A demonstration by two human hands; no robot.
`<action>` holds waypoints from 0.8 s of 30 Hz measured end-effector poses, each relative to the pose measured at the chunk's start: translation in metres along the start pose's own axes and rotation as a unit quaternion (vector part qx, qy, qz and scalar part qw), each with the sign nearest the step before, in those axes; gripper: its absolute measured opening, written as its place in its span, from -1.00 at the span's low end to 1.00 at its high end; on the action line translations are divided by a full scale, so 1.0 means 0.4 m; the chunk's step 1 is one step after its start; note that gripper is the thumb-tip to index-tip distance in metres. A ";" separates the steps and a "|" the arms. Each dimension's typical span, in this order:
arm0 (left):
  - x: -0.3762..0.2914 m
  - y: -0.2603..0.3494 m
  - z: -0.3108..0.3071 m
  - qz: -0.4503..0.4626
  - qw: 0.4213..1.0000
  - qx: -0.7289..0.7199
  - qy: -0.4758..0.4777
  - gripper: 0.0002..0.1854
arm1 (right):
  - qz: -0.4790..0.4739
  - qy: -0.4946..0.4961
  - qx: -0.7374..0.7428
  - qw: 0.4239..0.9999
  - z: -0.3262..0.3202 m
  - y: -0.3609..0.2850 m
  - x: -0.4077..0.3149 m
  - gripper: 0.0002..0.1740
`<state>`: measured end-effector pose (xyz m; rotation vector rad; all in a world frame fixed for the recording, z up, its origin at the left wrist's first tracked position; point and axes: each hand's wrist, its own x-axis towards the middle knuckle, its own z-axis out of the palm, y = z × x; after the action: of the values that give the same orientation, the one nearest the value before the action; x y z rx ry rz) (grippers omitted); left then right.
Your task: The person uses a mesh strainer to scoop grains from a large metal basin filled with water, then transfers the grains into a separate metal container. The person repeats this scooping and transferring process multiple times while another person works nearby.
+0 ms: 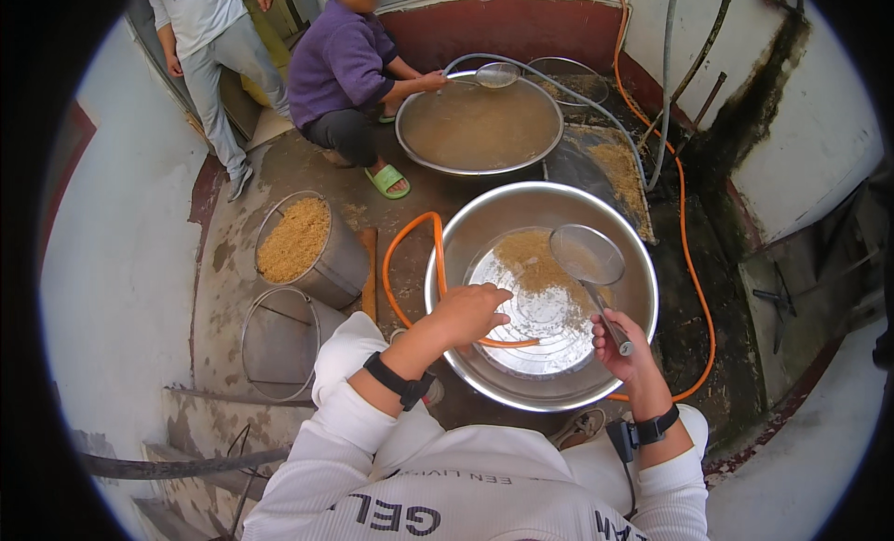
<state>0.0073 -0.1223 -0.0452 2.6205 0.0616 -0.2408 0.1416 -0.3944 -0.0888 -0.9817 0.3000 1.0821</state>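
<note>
A wide stainless-steel basin (466,251) stands before me, with a layer of wet tan grain (534,258) and a little water on its bottom. My right hand (618,342) grips the metal handle of a round mesh strainer (587,253), whose head is over the grain. Over the basin's left side, my left hand (471,314) is held with the fingers extended and nothing in them. An orange hose (506,343) comes over the rim, passes beneath that hand and ends inside the basin. Whether the hand touches the hose, I cannot tell.
A metal bucket (349,268) full of grain leans at the left, beside another bucket (279,345). Beyond, a squatting person (342,73) holds a strainer (497,74) at a basin of murky water (482,125). Another person (209,45) stands back left. Stairs (209,429) lie at lower left.
</note>
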 end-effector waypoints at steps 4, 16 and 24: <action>0.006 0.001 0.009 0.003 1.000 0.006 -0.015 -0.58 | -0.007 -0.001 -0.001 1.000 -0.008 -0.001 -0.003 -0.73; 0.015 0.015 0.013 0.019 0.996 0.038 -0.080 -0.56 | -0.005 0.012 0.010 1.000 -0.026 -0.003 0.000 -0.74; 0.013 0.005 0.024 0.018 0.996 0.046 -0.080 -0.54 | -0.002 0.009 0.002 1.000 -0.017 -0.007 -0.006 -0.72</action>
<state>0.0110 -0.1287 -0.0533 2.6814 -0.0541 -0.4507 0.1443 -0.4014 -0.0895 -0.9879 0.3150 1.0681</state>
